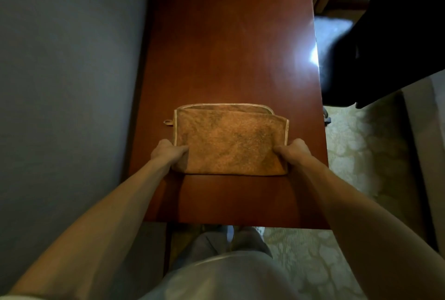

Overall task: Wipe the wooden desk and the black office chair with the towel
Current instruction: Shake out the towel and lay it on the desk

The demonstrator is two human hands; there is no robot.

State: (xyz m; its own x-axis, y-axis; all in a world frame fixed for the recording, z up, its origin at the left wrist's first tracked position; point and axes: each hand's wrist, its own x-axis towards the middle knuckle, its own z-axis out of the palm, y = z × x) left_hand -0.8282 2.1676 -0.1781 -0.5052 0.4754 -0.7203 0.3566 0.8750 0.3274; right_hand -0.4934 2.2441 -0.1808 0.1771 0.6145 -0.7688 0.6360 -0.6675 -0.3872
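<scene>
Where the wooden bench (228, 47) runs lengthwise away from you, the towel (231, 140) lies flat on its nearer half. It is folded double, with the fold facing you. Its pale-trimmed edges are at the far side, and the lower layer shows a little beyond the upper one. A small hanging loop (167, 122) sticks out from the towel's far left corner onto the wood.

Your left grip (168, 153) is curled round the towel's near left corner, thumb on top of the cloth. Your right grip (293, 153) clasps the near right corner the same way.

The black office chair (385, 47) stands beside the bench's right edge toward the far end. It is dark and blurred, and you cannot tell whether it touches the wood. A bright glare (313, 55) sits on the bench near that edge.

A grey wall (60, 83) runs along the bench's left side. Pale patterned carpet (349, 155) lies to the right, and your legs in grey trousers (228, 263) stand at the near end.
</scene>
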